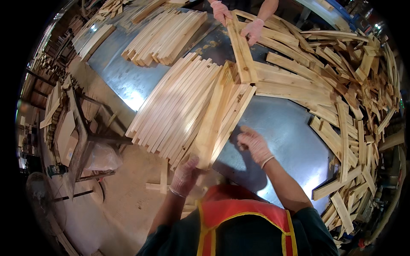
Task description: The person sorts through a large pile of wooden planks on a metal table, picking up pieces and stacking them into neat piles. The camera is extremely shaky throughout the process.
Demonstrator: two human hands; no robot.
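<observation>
My left hand (186, 175), in a pale glove, grips the near end of a wooden board (217, 113) that lies tilted along the right side of a row of planks. My right hand (255, 146), gloved too, hovers over the metal table (282, 121) with its fingers curled and nothing seen in them. Beside the held board lies a narrow plank (237, 121) with knots. The row of planks (175, 102) lies side by side to its left. Across the table, a co-worker's gloved hands (252, 30) hold another board (242, 51), whose near end reaches close to mine.
Loose boards (294, 81) and a large heap of offcuts (363, 72) cover the right side. Farther left on the table sit another plank stack (166, 36) and a smaller one (97, 42). A dark metal frame (83, 132) stands on the floor at left, near a plastic bag (103, 157).
</observation>
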